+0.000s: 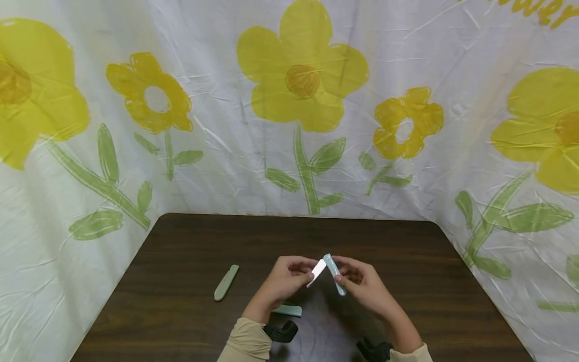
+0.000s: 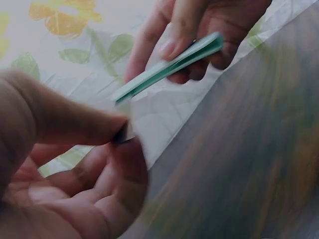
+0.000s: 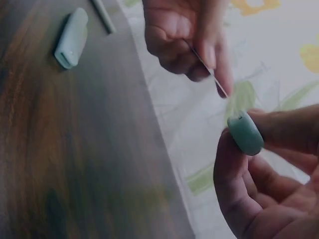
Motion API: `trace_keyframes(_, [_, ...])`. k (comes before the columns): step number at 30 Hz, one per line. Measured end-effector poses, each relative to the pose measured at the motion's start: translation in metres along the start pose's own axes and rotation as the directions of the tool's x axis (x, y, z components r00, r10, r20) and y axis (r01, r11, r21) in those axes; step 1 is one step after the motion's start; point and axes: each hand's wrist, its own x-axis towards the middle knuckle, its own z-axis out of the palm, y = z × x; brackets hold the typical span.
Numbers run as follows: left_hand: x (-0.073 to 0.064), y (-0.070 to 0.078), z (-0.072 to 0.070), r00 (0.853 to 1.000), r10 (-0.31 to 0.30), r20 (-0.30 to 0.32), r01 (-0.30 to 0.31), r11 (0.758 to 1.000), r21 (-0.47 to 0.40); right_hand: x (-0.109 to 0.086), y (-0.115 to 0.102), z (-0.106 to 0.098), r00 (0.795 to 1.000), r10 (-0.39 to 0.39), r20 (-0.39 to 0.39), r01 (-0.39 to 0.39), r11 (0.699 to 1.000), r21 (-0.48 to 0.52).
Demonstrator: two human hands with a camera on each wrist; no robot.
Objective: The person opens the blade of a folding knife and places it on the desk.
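Between the two hands, above the table, is a folding knife with a mint-green handle (image 1: 335, 275) and a bare metal blade (image 1: 318, 269), swung out at an angle to it. My left hand (image 1: 288, 278) pinches the blade between thumb and fingers. My right hand (image 1: 363, 281) grips the handle, thumb on the near side. In the left wrist view, the handle (image 2: 169, 69) shows its long slot, and the left fingers mostly hide the blade. The right wrist view shows the handle (image 3: 245, 133) end-on and the blade (image 3: 207, 67) edge-on.
A green folded knife (image 1: 226, 283) lies on the dark wooden table (image 1: 181, 322), left of the hands. Another mint-green one (image 1: 289, 310) lies by the left wrist, partly hidden by it. A white cloth with yellow flowers (image 1: 217, 166) hangs around the table.
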Motion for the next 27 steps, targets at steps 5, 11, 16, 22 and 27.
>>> trace_keyframes(5, [-0.004, 0.003, -0.011, 0.991, 0.023, 0.132, -0.03, 0.998, 0.05, -0.004, 0.002, -0.008, 0.994, -0.038, 0.103, 0.041, 0.999, -0.031])
trace_keyframes(11, [-0.006, 0.005, -0.016, 0.98, 0.035, 0.195, -0.049, 0.996, 0.071, -0.006, 0.002, -0.012, 0.985, -0.04, 0.166, 0.043, 0.999, -0.014])
trace_keyframes(16, [-0.007, 0.006, -0.017, 0.978, 0.041, 0.205, -0.063, 0.993, 0.098, -0.008, 0.002, -0.015, 0.98, -0.042, 0.192, 0.048, 0.999, -0.026])
trace_keyframes(22, [-0.005, 0.005, -0.015, 0.972, 0.058, 0.228, -0.089, 0.988, 0.127, -0.008, -0.001, -0.019, 0.98, -0.032, 0.199, 0.046, 0.997, -0.067])
trace_keyframes(27, [-0.003, 0.006, -0.016, 0.971, 0.085, 0.222, -0.124, 0.978, 0.167, -0.006, -0.004, -0.022, 0.976, -0.045, 0.214, 0.067, 0.993, -0.093])
